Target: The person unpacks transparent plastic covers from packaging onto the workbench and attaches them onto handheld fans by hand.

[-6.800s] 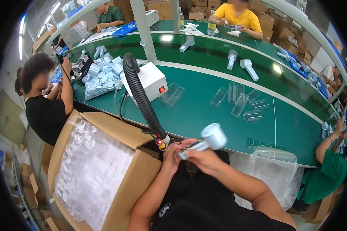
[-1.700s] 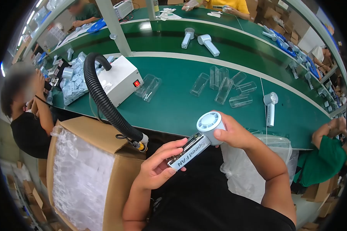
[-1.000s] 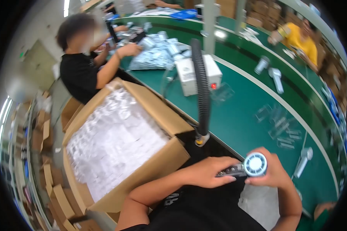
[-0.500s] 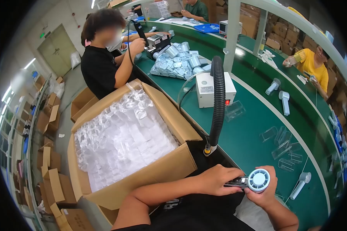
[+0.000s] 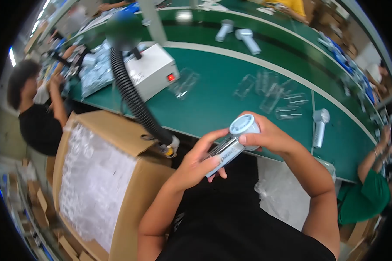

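Both my hands hold a light-blue handheld fan (image 5: 227, 155) in front of my body, over the table's near edge. My left hand (image 5: 197, 162) is closed around the handle, which has dark lettering on its side. A glossy, see-through strip shows along the handle; whether it is a separate clear cover I cannot tell. My right hand (image 5: 265, 134) grips the round fan head, thumb across its side near the neck. Fingers beneath the fan are partly hidden. Several clear plastic pieces (image 5: 272, 98) lie on the green table beyond my hands.
A carton (image 5: 154, 185) of clear plastic packaging stands at my left. Nearby are a black flexible hose (image 5: 133, 93) and a white box with a red switch (image 5: 154, 71). More fans (image 5: 320, 128) lie right and on the green belt (image 5: 196, 28). Co-workers sit left and right.
My view has swung right and down. The fan has turned from head-on to showing its lettered handle side, and both hands still hold it.
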Motion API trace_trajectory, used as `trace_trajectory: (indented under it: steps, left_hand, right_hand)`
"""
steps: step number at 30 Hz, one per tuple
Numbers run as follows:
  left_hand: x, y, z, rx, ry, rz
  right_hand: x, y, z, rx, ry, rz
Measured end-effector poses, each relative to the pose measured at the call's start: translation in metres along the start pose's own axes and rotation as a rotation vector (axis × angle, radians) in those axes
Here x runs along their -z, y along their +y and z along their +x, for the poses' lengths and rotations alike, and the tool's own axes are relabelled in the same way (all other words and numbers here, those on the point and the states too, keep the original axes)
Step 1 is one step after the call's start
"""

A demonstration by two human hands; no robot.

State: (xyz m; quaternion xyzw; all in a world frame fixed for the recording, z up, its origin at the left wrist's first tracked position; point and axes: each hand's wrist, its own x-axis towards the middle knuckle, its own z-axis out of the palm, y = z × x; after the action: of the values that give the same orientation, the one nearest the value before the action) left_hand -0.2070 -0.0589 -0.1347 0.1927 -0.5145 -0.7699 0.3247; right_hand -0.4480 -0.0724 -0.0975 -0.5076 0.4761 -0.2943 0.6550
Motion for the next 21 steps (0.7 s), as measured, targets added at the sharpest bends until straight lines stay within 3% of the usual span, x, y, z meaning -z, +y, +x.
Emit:
trace_trajectory:
  steps: [3,6,10,15,21]
  left_hand:
    - [-0.007,-0.013,0.004,-0.378,0.006,-0.178]
    - [-0.005,-0.025,0.007,-0.385,-0.108,-0.16]
    - [-0.012,-0.023,0.005,-0.34,-0.068,-0.256]
    - [-0.008,-0.022,0.003,-0.405,-0.119,-0.166]
    - [-0.007,-0.019,-0.005,-0.422,-0.097,-0.011]
  right_hand:
    - [0.011,0.012,-0.01,-0.019,-0.023,0.257]
    - [0.014,0.026,-0.014,-0.02,-0.01,0.331]
    - [0.015,0.027,-0.018,-0.029,0.013,0.328]
    - [0.015,0.03,-0.016,0.013,0.006,0.28]
    - [0.012,0.02,-0.022,0.156,0.103,0.042]
